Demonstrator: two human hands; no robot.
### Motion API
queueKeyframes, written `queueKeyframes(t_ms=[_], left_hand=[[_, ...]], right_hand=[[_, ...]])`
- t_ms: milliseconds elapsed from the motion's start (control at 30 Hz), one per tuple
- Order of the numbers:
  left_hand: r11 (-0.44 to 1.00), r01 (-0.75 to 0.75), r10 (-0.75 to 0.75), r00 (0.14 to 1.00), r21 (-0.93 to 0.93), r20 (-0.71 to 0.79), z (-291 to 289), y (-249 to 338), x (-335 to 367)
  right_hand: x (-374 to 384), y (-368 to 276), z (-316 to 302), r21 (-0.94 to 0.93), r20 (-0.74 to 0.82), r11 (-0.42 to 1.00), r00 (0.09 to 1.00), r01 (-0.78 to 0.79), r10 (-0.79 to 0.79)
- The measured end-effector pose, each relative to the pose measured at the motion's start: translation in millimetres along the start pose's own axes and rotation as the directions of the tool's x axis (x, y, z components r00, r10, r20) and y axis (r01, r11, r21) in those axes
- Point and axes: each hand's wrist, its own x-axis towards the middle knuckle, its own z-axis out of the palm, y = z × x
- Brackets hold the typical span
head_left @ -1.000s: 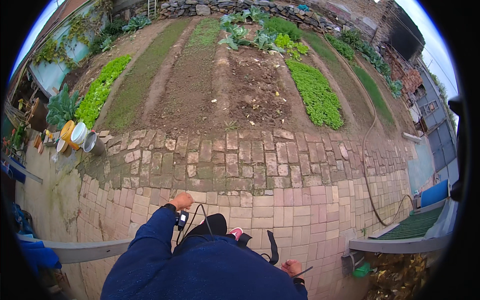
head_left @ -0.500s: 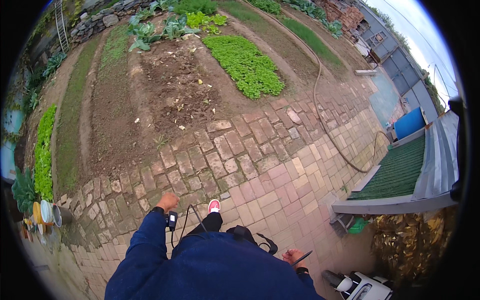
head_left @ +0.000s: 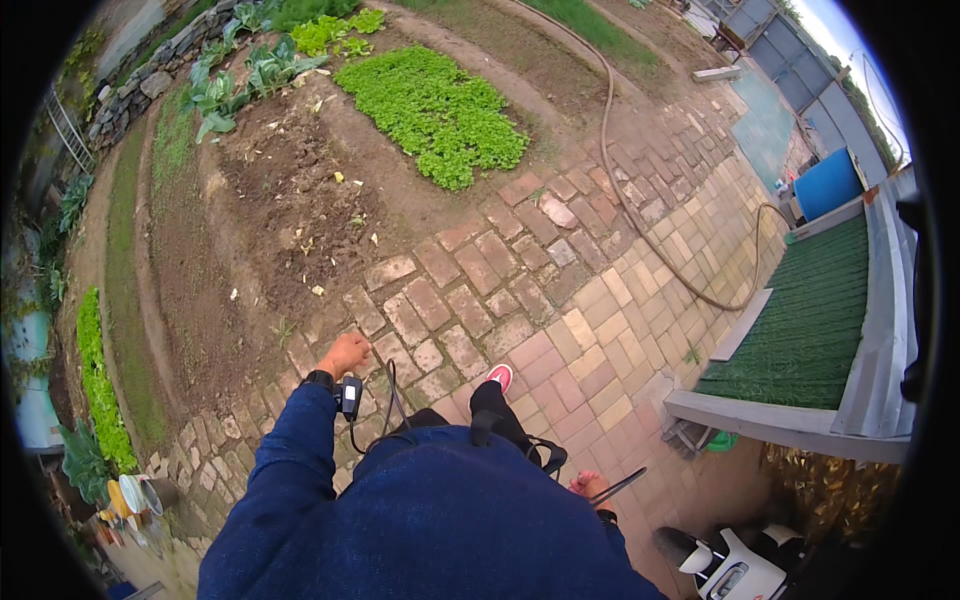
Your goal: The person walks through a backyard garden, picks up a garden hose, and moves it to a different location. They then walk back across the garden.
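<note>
My left hand [head_left: 345, 353] hangs in front of me at the left, above the brick paving. Its fingers are loosely curled, with nothing seen in them. A small black box [head_left: 349, 397] with a cable is at that wrist, beside a dark wristband. My right hand [head_left: 588, 486] is low beside my right hip. Its fingers are curled round a thin, dark, pointed tool [head_left: 622, 484], which sticks out to the right. The tool's kind cannot be made out, and its held end is hidden in the hand. One red shoe [head_left: 500, 377] shows ahead of me on the paving.
Brick paving [head_left: 470, 345] borders garden beds with a leafy green patch [head_left: 440, 115]. A brown hose [head_left: 640, 225] curves across it. To the right are a green-sided enclosure [head_left: 800, 330], a blue barrel [head_left: 828, 184] and a white scooter [head_left: 740, 570]. Buckets [head_left: 158, 494] stand at far left.
The view has shifted forward and right along the paving, and the red shoe sits farther right and higher. My left hand has swung slightly forward. The dark tool stays in my right hand.
</note>
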Motion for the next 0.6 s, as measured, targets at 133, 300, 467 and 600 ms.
queueKeyframes(t_ms=[133,300,467,600], left_hand=[[0.988,0.144,-0.143,0.990,-0.060,0.010,-0.6,46.2,28.0],[0.973,0.196,-0.194,0.981,-0.122,0.022,-1.3,87.8,91.1],[0.960,0.199,-0.197,0.980,-0.196,0.030,-7.8,151.3,195.5],[0.983,0.139,-0.134,0.990,-0.121,0.050,-14.9,228.7,263.8]], right_hand=[[36.1,-127.5,21.2,-0.059,0.025,0.997,0.999,0.045,-0.044],[67.8,-277.9,71.4,-0.131,0.057,0.979,0.987,0.156,-0.150],[104.5,-368.9,128.6,-0.166,0.015,0.979,0.993,0.115,-0.114],[115.1,-423.2,155.2,-0.218,-0.010,0.974,0.998,0.056,-0.060]])
